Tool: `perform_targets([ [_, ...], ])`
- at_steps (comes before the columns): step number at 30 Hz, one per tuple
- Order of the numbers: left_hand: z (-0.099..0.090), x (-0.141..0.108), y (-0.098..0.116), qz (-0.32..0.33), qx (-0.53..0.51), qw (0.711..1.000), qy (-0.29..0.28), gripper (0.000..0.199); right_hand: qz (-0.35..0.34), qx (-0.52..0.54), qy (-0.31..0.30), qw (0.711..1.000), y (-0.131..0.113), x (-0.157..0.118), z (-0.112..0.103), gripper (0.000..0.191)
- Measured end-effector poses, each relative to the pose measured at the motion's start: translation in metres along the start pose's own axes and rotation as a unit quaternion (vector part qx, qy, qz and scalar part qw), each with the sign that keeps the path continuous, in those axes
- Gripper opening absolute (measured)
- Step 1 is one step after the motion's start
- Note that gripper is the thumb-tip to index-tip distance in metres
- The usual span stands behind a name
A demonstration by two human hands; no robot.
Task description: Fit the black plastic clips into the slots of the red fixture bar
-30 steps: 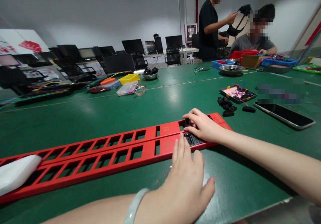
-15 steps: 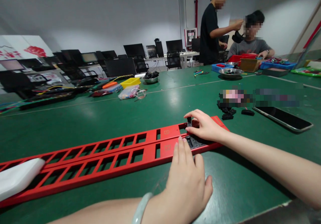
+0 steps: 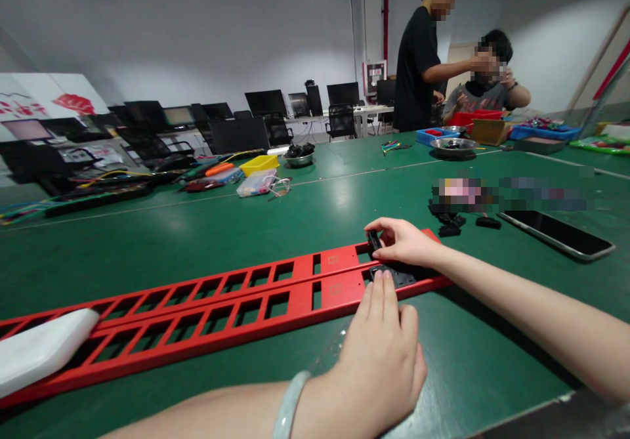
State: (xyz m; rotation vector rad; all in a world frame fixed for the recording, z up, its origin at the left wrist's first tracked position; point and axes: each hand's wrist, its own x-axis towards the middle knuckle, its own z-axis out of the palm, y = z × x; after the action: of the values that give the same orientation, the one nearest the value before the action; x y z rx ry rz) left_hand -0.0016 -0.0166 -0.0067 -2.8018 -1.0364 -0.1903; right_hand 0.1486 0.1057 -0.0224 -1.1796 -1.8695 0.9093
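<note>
A long red frame (image 3: 300,298) with two rows of slots lies on the green table. My right hand (image 3: 403,245) pinches a small black part (image 3: 375,240) between thumb and fingertips, over a slot of the far row near the frame's right end. Black pieces (image 3: 401,277) sit in the near row below it. My left hand (image 3: 381,347), wearing a pale bangle (image 3: 290,403), lies with its fingers stretched out and their tips on the near row beside those pieces.
A white block (image 3: 44,347) rests on the frame's left end. Loose black parts (image 3: 449,221) and a phone (image 3: 558,232) lie at the right. Metal bowls (image 3: 298,157), a yellow tray (image 3: 260,164) and blue bins stand farther back. Two people (image 3: 418,65) are across the table.
The black part in my right hand has tilted, and both hands and the frame appear slightly farther right. Across the table, the seated person has raised both hands.
</note>
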Motion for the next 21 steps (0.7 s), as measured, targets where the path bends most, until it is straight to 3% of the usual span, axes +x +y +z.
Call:
perform_targets([
  [8,-0.0002,0.0020,-0.0006,0.002,-0.006,1.000,0.006,0.033,-0.026,-0.023,0.017,0.999,-0.0095,-0.0031,0.0025,0.055],
  [13,0.0009,0.0007,-0.0003,0.007,-0.008,1.000,0.010,0.034,-0.056,-0.053,0.017,0.997,-0.0094,-0.0061,0.0018,0.042],
  [21,0.0010,0.0002,-0.0009,0.008,-0.008,1.000,0.008,0.037,-0.092,-0.133,0.007,0.987,-0.0106,-0.0089,-0.0011,0.039],
])
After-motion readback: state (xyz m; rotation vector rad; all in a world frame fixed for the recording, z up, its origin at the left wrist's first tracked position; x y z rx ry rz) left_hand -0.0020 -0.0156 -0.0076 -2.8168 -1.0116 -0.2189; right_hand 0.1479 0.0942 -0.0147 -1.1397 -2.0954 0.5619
